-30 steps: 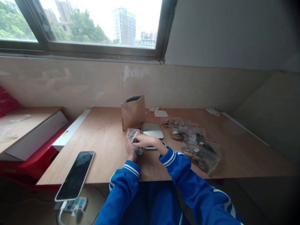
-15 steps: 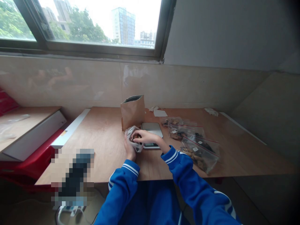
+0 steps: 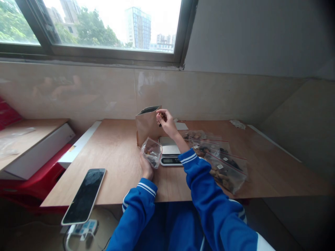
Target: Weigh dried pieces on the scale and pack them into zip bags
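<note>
My left hand [image 3: 146, 167] is wrapped round a clear zip bag [image 3: 154, 161], tilted with its mouth open; a few brown bits lie inside. My right hand [image 3: 168, 122] is raised, fingers curled around small dark brown dried pieces [image 3: 162, 116], partly hidden by the fingers. It is beside the upper right edge of a brown paper bag [image 3: 146, 126], which stands upright with its top open. Under my right forearm lies a kitchen scale [image 3: 165, 146] with a silver plate and a small display.
Several clear zip bags of dried brown and black pieces [image 3: 225, 174] lie right of the scale. A phone [image 3: 85, 195] overhangs the table's front left edge above a power strip [image 3: 87, 226]. White paper [image 3: 181, 126] and crumpled tissue [image 3: 237, 124] lie at the back.
My right hand has come out of the zip bag and moved up and right with brown pieces, to the paper bag's top edge. My left hand still holds the zip bag.
</note>
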{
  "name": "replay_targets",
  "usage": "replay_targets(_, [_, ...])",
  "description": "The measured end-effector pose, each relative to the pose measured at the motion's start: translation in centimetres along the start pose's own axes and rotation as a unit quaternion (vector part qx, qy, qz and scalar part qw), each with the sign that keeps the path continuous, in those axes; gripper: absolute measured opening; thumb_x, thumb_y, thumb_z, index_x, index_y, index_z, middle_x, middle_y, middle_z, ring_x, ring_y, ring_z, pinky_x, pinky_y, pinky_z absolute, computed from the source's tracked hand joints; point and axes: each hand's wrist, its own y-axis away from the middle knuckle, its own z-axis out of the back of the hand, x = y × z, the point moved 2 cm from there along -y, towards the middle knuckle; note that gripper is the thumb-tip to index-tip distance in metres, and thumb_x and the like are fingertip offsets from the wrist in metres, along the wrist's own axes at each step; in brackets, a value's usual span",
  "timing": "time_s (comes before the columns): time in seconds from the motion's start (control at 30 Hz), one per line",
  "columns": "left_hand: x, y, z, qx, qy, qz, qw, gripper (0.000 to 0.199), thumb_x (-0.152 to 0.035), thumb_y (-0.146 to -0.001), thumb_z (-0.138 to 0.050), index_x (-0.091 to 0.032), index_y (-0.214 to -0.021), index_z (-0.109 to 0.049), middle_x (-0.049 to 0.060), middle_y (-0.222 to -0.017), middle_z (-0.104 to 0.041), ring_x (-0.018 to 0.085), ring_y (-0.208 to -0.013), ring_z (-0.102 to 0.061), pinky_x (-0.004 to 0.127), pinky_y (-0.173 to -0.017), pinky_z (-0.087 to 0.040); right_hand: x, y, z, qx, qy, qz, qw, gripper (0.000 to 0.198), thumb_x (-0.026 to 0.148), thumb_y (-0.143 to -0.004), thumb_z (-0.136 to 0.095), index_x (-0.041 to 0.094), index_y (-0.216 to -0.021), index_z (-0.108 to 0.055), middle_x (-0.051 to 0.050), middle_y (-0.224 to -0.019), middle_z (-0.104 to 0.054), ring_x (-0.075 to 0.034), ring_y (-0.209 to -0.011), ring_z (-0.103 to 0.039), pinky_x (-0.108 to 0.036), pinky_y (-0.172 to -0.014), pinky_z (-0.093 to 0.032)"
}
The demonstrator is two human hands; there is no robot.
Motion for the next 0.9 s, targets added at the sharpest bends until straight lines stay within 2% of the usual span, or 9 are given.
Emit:
replay_targets(0.07, [0.1,-0.1,0.2,-0.013,-0.011,-0.025,1.0,0.038,-0.04,-0.088,-0.046,-0.015,-0.109,-0.065,0.008,-0.096,-0.072,0.019,-0.089,-0.069,0.034,-0.083,-0.054,0.1,-3.5,-0.2,-0.056,0.029,0.069,0.996,0.029,0.047,-0.091,-0.051,0.023,-0.108,-0.049,-0.002,-0.093,-0.053,-0.013,-0.079,-0.054,-0.024,-0.076,-0.048])
replay_targets(0.13, [0.1,-0.1,0.4,-0.022,-0.03,-0.047,0.998,0.038,-0.039,-0.089,-0.044,-0.014,-0.107,-0.067,0.008,-0.095,-0.072,0.018,-0.091,-0.068,0.033,-0.086,-0.053,-0.1,-6.4,-0.8,-0.07,0.068,0.125,0.987,0.024,0.043,-0.093,-0.049,0.022,-0.104,-0.05,-0.005,-0.1,-0.052,-0.014,-0.089,-0.054,-0.026,-0.085,-0.046])
replay_targets(0.23, [0.2,-0.3,0.7,-0.026,-0.049,-0.057,0.997,0.041,-0.041,-0.09,-0.041,-0.014,-0.107,-0.067,0.009,-0.096,-0.072,0.019,-0.093,-0.068,0.034,-0.088,-0.052,-1.0,-8.7,-2.1,-0.026,0.142,0.155,0.977,0.016,0.036,-0.095,-0.045,0.021,-0.098,-0.051,-0.005,-0.101,-0.051,-0.015,-0.091,-0.053,-0.028,-0.09,-0.044])
replay_targets(0.33, [0.3,-0.5,0.9,-0.027,-0.049,-0.05,0.997,0.041,-0.04,-0.091,-0.04,-0.014,-0.111,-0.065,0.009,-0.096,-0.072,0.02,-0.092,-0.068,0.037,-0.089,-0.051,-1.7,-8.5,-2.8,0.012,0.19,0.17,0.967,0.011,0.026,-0.095,-0.041,0.02,-0.095,-0.051,-0.006,-0.098,-0.051,-0.016,-0.093,-0.051,-0.029,-0.091,-0.043])
replay_targets(0.43, [0.4,-0.6,0.9,-0.02,-0.052,-0.053,0.997,0.039,-0.039,-0.09,-0.042,-0.014,-0.109,-0.066,0.009,-0.096,-0.072,0.019,-0.092,-0.068,0.035,-0.089,-0.051,-1.7,-7.6,-2.5,0.013,0.192,0.186,0.964,0.01,0.019,-0.092,-0.042,0.019,-0.095,-0.051,-0.007,-0.098,-0.051,-0.017,-0.093,-0.051,-0.03,-0.09,-0.043])
replay_targets(0.6, [0.6,-0.7,0.9,-0.008,-0.026,-0.032,0.999,0.038,-0.04,-0.088,-0.045,-0.017,-0.111,-0.065,0.007,-0.098,-0.072,0.019,-0.09,-0.068,0.036,-0.085,-0.053,-1.1,-6.4,-1.8,0.028,0.205,0.161,0.965,0.011,0.015,-0.087,-0.044,0.02,-0.082,-0.053,-0.006,-0.092,-0.054,-0.019,-0.089,-0.051,-0.031,-0.087,-0.044])
replay_targets(0.73, [0.6,-0.6,0.8,-0.008,-0.021,-0.036,0.999,0.04,-0.039,-0.089,-0.042,-0.014,-0.11,-0.066,0.008,-0.097,-0.072,0.018,-0.089,-0.068,0.034,-0.084,-0.054,-0.5,-5.9,-1.9,0.026,0.216,0.17,0.961,0.018,0.014,-0.086,-0.045,0.02,-0.075,-0.057,-0.005,-0.087,-0.058,-0.019,-0.089,-0.053,-0.033,-0.092,-0.04])
replay_targets(0.9, [0.7,-0.7,1.0,0.005,-0.008,-0.027,1.0,0.038,-0.042,-0.087,-0.047,-0.016,-0.108,-0.066,0.008,-0.098,-0.071,0.019,-0.088,-0.069,0.036,-0.081,-0.055,-0.8,-5.4,-2.1,0.046,0.211,0.174,0.961,0.024,0.018,-0.09,-0.042,0.019,-0.086,-0.066,-0.004,-0.093,-0.067,-0.019,-0.095,-0.055,-0.032,-0.095,-0.039])
